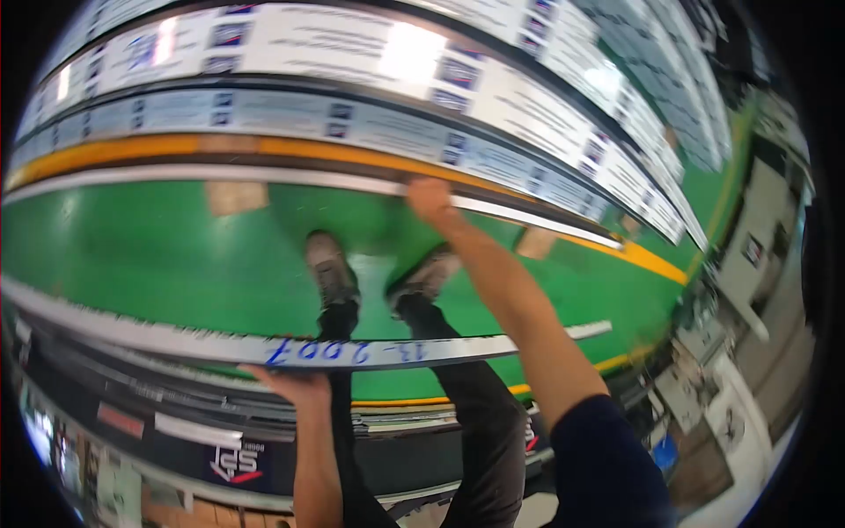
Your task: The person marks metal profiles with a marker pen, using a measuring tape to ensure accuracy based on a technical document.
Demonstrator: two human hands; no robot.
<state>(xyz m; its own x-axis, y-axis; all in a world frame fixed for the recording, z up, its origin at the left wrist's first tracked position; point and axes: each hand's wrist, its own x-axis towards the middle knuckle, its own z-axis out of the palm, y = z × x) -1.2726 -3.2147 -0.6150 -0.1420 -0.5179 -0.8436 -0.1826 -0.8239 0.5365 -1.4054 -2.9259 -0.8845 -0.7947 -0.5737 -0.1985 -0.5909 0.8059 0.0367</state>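
A long, narrow white bar [387, 352] with blue handwritten figures crosses in front of my legs, level with my knees. My left hand [295, 384] is at its near edge, left of the middle, gripping it; part of the fingers is hidden behind the bar. With the arm stretched forward, my right hand [429, 198] is closed on a second long white strip [334, 179] on the far side. That hand is slightly blurred. Beyond it lie several long panels [334, 48] under printed white and blue film.
Brown blocks [236, 197] sit by the far strip on the green floor [141, 229]. My shoes [330, 268] stand between the two bars. Behind me is a dark rack [290, 458] with more long pieces. A yellow line [651, 260] runs along the panels.
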